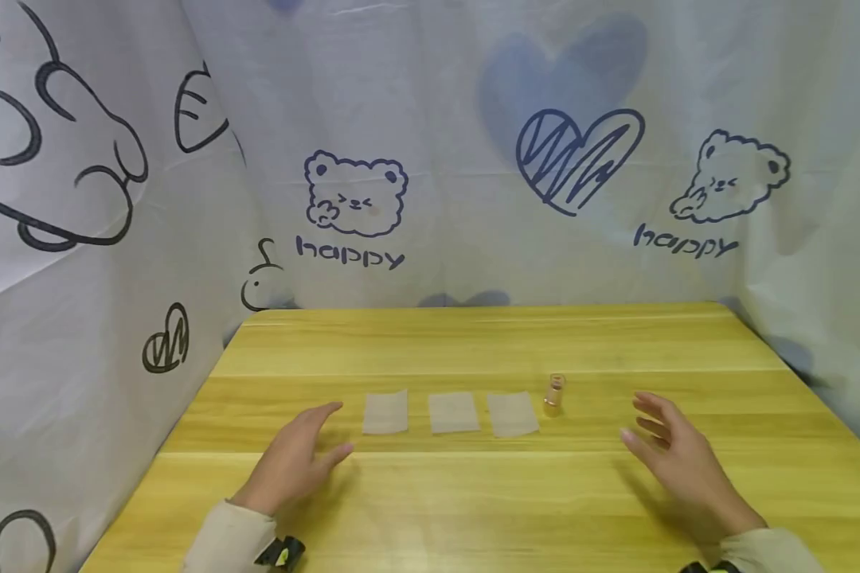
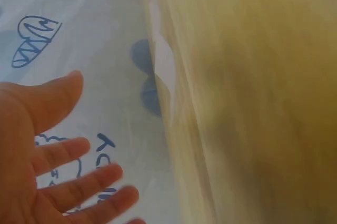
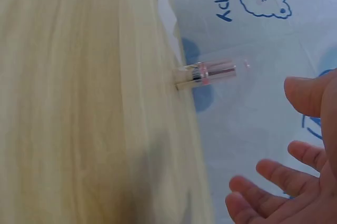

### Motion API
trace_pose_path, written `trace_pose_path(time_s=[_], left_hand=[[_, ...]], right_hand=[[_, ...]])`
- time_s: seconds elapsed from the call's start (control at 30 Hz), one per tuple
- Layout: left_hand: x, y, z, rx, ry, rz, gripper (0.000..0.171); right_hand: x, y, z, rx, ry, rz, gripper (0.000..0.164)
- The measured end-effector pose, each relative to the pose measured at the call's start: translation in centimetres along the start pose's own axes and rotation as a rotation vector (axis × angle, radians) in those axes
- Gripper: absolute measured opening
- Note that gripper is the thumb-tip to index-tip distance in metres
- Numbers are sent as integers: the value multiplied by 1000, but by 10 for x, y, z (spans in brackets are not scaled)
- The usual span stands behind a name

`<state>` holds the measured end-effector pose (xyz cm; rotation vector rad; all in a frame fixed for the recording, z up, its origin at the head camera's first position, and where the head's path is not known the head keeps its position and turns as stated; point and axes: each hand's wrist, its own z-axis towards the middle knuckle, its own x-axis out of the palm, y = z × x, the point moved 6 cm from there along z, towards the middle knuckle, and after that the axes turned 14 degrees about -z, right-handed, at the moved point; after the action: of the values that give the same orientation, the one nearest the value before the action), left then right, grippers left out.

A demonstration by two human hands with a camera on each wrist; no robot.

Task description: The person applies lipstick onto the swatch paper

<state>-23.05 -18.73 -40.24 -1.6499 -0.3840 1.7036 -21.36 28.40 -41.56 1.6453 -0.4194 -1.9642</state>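
Three pale square sheets, the left sheet (image 1: 385, 413), the middle sheet (image 1: 454, 413) and the right sheet (image 1: 512, 414), lie in a row on the wooden table. Just right of them stands a small clear pinkish tube (image 1: 554, 392) with a shiny metallic band; the right wrist view shows the same tube (image 3: 213, 74) upright, its exact kind unclear. My left hand (image 1: 294, 458) is held over the table left of the sheets, fingers spread and holding nothing. To the right of the tube, apart from it, my right hand (image 1: 684, 461) has loosely bent fingers and holds nothing.
The yellow wood-grain table (image 1: 473, 509) reaches back to a white curtain (image 1: 459, 95) printed with bears and hearts. Another printed curtain (image 1: 115, 294) hangs along the left side. Dark bands (image 1: 281, 552) show at the sleeves.
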Motion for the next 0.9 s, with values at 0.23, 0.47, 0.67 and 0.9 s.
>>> trace_pose_path(time_s=[0.23,0.47,0.67,0.9], left_hand=[[8,5,27,-19,52,-96,62],[23,7,47,-13,116,-81,55],[29,7,60,-31,143,-63,53],[36,6,70,-8,165,-20,46]], right_hand=[[10,-3,16,16,37,119,58],[24,0,31,26,53,143,57],[35,3,44,29,69,152,55],[44,4,57,24,75,186,52]])
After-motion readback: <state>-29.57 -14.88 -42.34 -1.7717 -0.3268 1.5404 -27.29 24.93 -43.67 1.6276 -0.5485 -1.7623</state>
